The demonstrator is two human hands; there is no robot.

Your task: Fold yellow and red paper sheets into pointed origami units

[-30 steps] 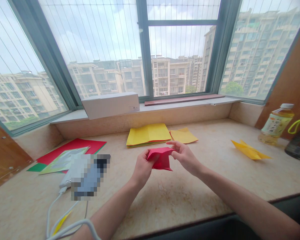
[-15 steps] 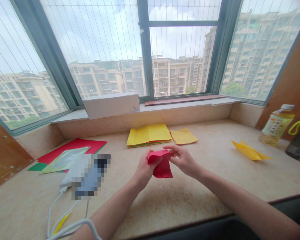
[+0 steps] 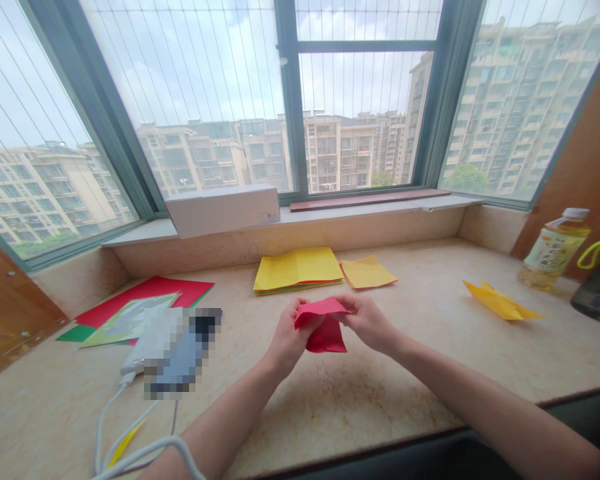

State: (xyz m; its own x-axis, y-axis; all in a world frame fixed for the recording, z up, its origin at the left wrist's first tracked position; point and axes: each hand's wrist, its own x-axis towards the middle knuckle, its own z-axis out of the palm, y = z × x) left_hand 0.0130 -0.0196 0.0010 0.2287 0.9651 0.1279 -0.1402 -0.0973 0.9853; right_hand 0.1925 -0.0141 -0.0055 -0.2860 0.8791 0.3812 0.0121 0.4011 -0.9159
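The red paper (image 3: 331, 333) is between the person's two hands, over the middle of the tabletop (image 3: 405, 387) and nearer the person than the yellow paper stack (image 3: 300, 267). It is a small folded piece, plain and bright red, with a slightly pinkish cast on its upper part. That upper part forms a flap running across from one hand to the other, its edge gently bowed. Beneath it drops a squarish panel in a deeper red, with an uneven lower edge and a fairly sharp corner at its lower right. The layers stand apart at the front, leaving a shaded opening between flap and panel; how many folds lie behind cannot be told. Whether the lower edge touches the surface is also unclear.

The left hand (image 3: 289, 339) is curled closed around the left side of the paper, its thumb reaching into the opening under the flap. The right hand (image 3: 367, 320) is bent nearly closed at the other side, thumb and fingers pinching the flap's right end, though some fingertips are hidden. Just beyond the right hand lies an orange-yellow paper pile (image 3: 370, 272), and well to the right rests a folded yellow paper shape (image 3: 503, 303)
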